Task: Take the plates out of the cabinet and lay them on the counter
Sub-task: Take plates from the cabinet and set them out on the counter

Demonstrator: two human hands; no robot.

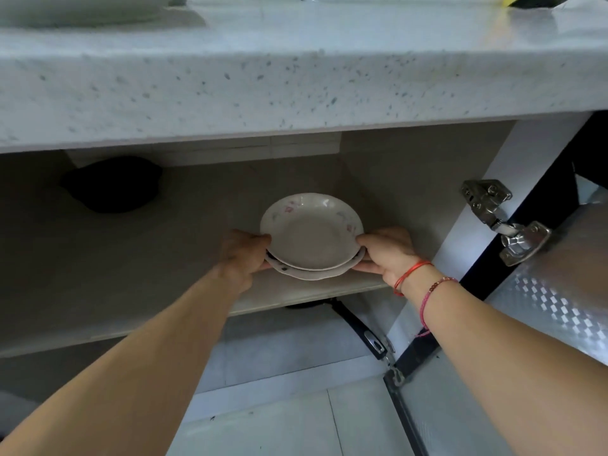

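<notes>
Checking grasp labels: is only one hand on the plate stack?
No, the left hand and the right hand each grip an opposite rim of the plate stack over the cabinet shelf.

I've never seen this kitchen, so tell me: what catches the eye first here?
Stacked white ceramic plates with faint pink flowers, centre frame inside the open cabinet, the left hand and right hand gripping opposite rims. Above runs the speckled pale stone counter; a shiny metal hinge gleams at right.
</notes>
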